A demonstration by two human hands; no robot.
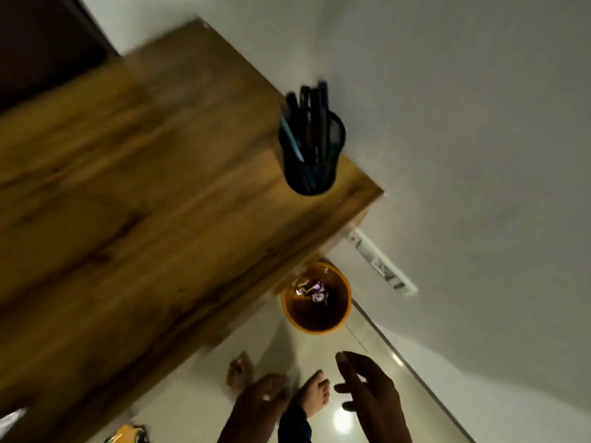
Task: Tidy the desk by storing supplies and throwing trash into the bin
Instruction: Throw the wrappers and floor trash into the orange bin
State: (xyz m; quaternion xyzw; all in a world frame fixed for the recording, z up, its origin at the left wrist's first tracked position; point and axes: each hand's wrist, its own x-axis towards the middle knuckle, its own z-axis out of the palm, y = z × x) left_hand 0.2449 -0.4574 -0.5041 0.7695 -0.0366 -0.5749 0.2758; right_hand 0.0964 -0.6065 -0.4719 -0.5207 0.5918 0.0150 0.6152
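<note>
View tilted, blurry. Wooden surface (134,199) fills the left and centre. Black mesh pen cup (311,155) w/ dark pens (315,116) stands near its far right corner, close to the wall (463,123). Orange bin (316,298) sits on the floor (319,353) just beside the surface's corner; shiny purple wrappers (315,290) lie inside. White power strip (380,262) on the wall near the bin. Right hand (367,388) low in view, above the floor, fingers spread and relaxed, holding nothing. Left hand (259,401) next to it, blurred; fingers look loose, nothing in them. Bare feet (315,391) below. Yellow item (126,434) at bottom edge, can't tell what.
</note>
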